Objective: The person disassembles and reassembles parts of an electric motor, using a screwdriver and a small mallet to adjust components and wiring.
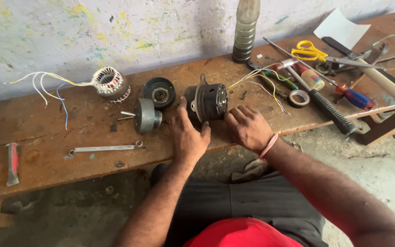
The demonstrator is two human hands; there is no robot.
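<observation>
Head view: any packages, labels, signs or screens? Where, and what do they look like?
No signs or screens.
Plastic bottle: upright against the wall at the bench's back edge, ribbed, grimy grey-brown, no label that I can make out.
White paper sheet: far right on the bench, by the wall, blank side showing.
Tape roll: flat on the bench, right of the right hand, dark ring, pale inside.

Both hands (189, 137) (248, 127) forward, fingers curled

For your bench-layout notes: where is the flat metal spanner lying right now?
In the head view the flat metal spanner lies on the wooden bench, left of the left hand, just in front of the grey rotor.
</observation>
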